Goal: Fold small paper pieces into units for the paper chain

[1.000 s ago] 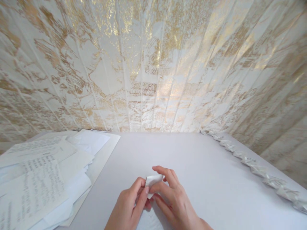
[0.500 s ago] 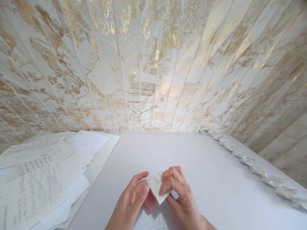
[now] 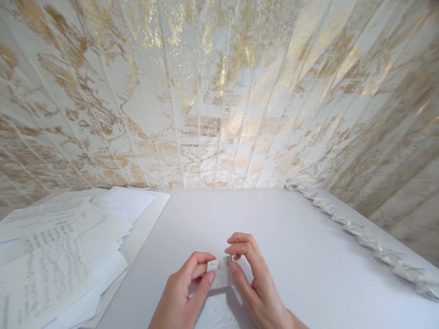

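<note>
A small piece of folded white paper (image 3: 221,277) with a dark printed strip along its top is pinched between the thumb and fingers of my left hand (image 3: 187,290). At the paper's right edge is the thumb of my right hand (image 3: 257,281); its index and middle fingers are raised and apart from the paper. Whether another right finger touches the back of the paper is hidden. Below both hands, a crinkled white sheet (image 3: 216,313) lies flat, cut off by the bottom of the view.
On the left, a loose pile of papers (image 3: 61,265), some with handwriting, covers the white table (image 3: 284,233). Several folded paper pieces (image 3: 365,242) form a chain-like row along the right edge. A white and gold patterned curtain (image 3: 219,114) hangs behind.
The folded paper has turned from a tilted diamond to a nearly level position. My left hand has closed on it, while my right fingers have lifted off its front.
</note>
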The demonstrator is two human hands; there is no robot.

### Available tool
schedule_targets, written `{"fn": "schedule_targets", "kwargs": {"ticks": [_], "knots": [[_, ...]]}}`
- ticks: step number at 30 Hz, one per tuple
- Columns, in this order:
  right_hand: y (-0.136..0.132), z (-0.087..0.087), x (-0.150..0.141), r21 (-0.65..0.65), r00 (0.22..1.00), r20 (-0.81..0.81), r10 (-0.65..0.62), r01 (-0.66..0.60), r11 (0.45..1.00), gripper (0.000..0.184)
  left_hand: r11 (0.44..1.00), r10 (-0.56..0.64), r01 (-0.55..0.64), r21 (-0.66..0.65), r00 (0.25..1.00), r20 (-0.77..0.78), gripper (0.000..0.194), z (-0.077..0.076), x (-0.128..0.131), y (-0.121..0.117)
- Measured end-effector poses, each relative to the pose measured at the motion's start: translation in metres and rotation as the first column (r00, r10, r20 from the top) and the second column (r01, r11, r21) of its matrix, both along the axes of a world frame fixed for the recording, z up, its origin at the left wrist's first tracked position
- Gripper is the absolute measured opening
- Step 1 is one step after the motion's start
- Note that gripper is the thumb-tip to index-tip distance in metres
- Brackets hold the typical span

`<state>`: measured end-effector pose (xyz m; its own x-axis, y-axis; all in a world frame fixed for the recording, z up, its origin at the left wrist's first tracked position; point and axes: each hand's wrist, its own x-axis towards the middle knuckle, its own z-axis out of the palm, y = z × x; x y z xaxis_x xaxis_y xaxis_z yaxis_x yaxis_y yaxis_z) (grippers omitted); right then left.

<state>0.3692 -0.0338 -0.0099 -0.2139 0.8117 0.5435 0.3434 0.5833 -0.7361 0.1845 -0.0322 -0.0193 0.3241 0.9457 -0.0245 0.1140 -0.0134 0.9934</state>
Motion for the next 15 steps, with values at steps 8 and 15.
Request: {"fn": "schedule_targets", "kwargs": {"ticks": [8, 15], "knots": [[0.002, -0.001, -0.007, -0.201, 0.998, -0.038, -0.044, 0.036, 0.979, 0.009, 0.999, 0.032, -0.032, 0.01, 0.999, -0.003, 0.038, 0.007, 0.009, -0.008], [0.0, -0.001, -0.007, -0.149, 0.997, 0.002, -0.079, 0.078, 0.986, 0.012, 0.987, 0.056, -0.04, 0.154, 0.993, -0.1, 0.028, 0.008, 0.011, -0.012]]}}
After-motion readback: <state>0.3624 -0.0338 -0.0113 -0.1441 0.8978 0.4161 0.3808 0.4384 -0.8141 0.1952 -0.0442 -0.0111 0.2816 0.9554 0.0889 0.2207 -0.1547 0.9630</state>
